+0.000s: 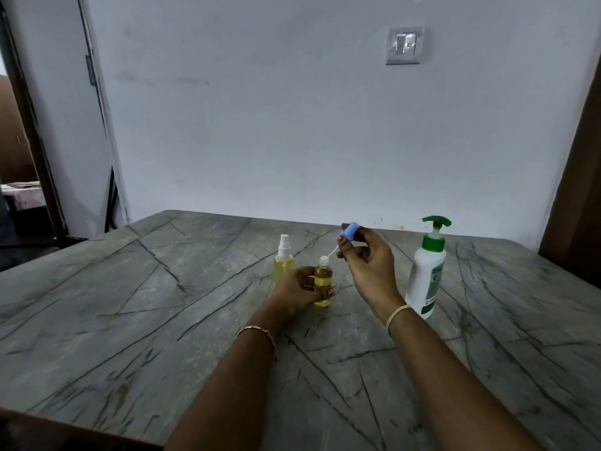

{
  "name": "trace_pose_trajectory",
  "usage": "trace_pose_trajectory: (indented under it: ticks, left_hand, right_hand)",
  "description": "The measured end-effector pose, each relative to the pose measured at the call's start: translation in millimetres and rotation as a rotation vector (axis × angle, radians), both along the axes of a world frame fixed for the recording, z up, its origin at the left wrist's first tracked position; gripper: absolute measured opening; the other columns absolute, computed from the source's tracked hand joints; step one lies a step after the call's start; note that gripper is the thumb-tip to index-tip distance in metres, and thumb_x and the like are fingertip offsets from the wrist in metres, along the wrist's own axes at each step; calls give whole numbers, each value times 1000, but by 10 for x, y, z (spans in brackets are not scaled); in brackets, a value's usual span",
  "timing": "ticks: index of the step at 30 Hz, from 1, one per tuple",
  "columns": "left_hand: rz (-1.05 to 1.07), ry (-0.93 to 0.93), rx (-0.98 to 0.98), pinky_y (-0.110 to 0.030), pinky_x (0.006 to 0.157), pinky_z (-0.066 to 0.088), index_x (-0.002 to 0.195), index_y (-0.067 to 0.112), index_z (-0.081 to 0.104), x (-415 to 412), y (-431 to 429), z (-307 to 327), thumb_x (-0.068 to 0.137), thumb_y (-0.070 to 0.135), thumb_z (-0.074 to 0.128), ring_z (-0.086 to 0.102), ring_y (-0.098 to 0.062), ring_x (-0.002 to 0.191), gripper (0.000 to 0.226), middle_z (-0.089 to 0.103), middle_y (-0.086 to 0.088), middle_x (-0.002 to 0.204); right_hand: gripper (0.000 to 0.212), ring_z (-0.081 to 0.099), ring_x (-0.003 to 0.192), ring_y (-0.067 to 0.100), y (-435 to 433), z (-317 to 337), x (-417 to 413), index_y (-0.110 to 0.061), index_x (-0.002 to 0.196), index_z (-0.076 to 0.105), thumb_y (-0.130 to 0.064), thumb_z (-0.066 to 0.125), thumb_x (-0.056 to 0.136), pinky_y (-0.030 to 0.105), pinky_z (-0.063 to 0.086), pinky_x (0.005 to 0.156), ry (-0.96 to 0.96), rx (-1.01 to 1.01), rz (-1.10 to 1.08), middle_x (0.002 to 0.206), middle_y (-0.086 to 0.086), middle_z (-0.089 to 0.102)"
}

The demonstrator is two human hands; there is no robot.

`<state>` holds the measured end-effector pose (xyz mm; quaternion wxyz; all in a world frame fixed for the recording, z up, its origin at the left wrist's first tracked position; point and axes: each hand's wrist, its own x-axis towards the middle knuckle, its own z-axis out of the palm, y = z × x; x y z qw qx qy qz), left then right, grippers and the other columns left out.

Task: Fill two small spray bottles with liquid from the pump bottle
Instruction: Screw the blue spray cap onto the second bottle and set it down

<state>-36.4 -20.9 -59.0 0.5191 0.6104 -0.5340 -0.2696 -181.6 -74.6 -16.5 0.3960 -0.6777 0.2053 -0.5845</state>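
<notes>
Just left of the pump bottle [426,275], the right hand [367,265] is raised above the bench [130,304], its fingertips pinching a blue spray cap [349,232]. A thin white dip tube [331,253] slants from the cap down toward the open neck of a small spray bottle [323,278]; whether its tip is inside the mouth cannot be told. Farther left of the pump bottle, the left hand [297,289] grips that small spray bottle round its body, thumb across the front, keeping it upright with its base down at the bench. A thin bracelet [257,330] circles the left wrist and a pale band [398,315] the right.

The bench is grey stone crossed by dark veins and cracks, and its far edge meets a plain pale wall [292,125] behind the pump bottle. A switch plate [403,45] sits high on that wall, above and slightly left of the pump bottle. A dark doorway [19,157] opens far to its left, and a brown wooden panel [575,190] rises just to its right.

A second spray bottle [284,258] stands upright on the bench farthest left of the pump bottle, partly hidden behind the left hand, with its white sprayer on.

Both small bottles are clear and hold yellow liquid, the gripped one nearly to its shoulder. The pump bottle is white and opaque with a green pump head and green label, standing upright just beside the right wrist; its contents cannot be seen.
</notes>
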Motion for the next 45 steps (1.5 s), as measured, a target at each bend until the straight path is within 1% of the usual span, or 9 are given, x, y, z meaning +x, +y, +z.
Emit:
trace_pose_trajectory:
  ticks: [5, 9, 17, 24, 28, 35, 38, 42, 45]
  left_hand:
    - [-3, 11, -30, -16, 72, 54, 101, 29, 58, -37, 34, 11, 73, 17, 80, 65, -7, 91, 37, 67, 7, 98]
    - [-3, -10, -37, -29, 85, 55, 118, 8, 60, -57, 54, 26, 75, 11, 79, 67, -20, 98, 47, 69, -10, 108]
    - [11, -56, -68, -10, 66, 51, 96, 26, 61, -103, 70, 47, 78, 18, 77, 64, -2, 82, 25, 68, 5, 94]
    - [47, -103, -72, -7, 66, 49, 111, 16, 61, -124, 53, 72, 80, 20, 74, 63, -4, 83, 33, 66, 4, 96]
    - [58, -92, -105, -24, 83, 54, 113, 10, 63, -133, 36, 47, 78, 21, 76, 67, -15, 95, 39, 71, -4, 103]
    - [31, -61, -89, -23, 85, 53, 110, 8, 64, -104, 20, 80, 78, 17, 76, 67, -16, 97, 35, 70, -5, 103]
    - [-8, -19, -66, -27, 87, 54, 101, 13, 66, -107, 43, 89, 78, 13, 76, 68, -17, 97, 25, 71, -11, 106]
    - [-66, 22, -45, -23, 86, 54, 100, 13, 64, -108, 68, 110, 81, 7, 72, 67, -17, 97, 22, 69, -14, 108]
    - [-86, 14, -26, -28, 91, 52, 111, 3, 61, -101, 71, 117, 83, 4, 68, 65, -22, 104, 29, 67, -16, 112]
  right_hand:
    - [24, 64, 92, 10, -23, -105, 50, -21, 118, 63, -23, 63, 94, 14, 50, 76, 224, -34, 21, 98, -8, 67]
    - [33, 62, 101, 14, -20, -131, 79, -18, 129, 58, -23, 58, 96, 26, 50, 87, 340, -41, 48, 105, -4, 66]
    - [46, 58, 105, 17, -34, -150, 48, -40, 136, 45, -18, 55, 98, 34, 52, 87, 407, -125, 45, 111, 3, 62]
    - [49, 54, 104, 15, -51, -146, 64, -39, 141, 44, -19, 54, 98, 27, 47, 85, 464, -175, 23, 109, 3, 58]
    - [40, 54, 109, 20, -62, -157, 65, -35, 132, 53, -19, 59, 96, 35, 48, 88, 425, -93, 51, 105, 2, 63]
    - [31, 56, 111, 16, -54, -86, 21, -25, 126, 55, -16, 57, 97, 10, 46, 67, 398, -16, 190, 117, 5, 64]
    - [31, 56, 115, 15, -79, -59, -24, -16, 128, 57, -14, 56, 97, 9, 44, 81, 411, -8, 247, 122, 3, 64]
    - [31, 55, 114, 11, -97, -61, -33, -14, 128, 58, -16, 57, 97, -2, 39, 74, 429, -21, 246, 121, 1, 65]
    - [31, 55, 117, 10, -107, -58, -38, -12, 128, 59, -17, 56, 97, 2, 41, 80, 434, -15, 282, 121, -1, 66]
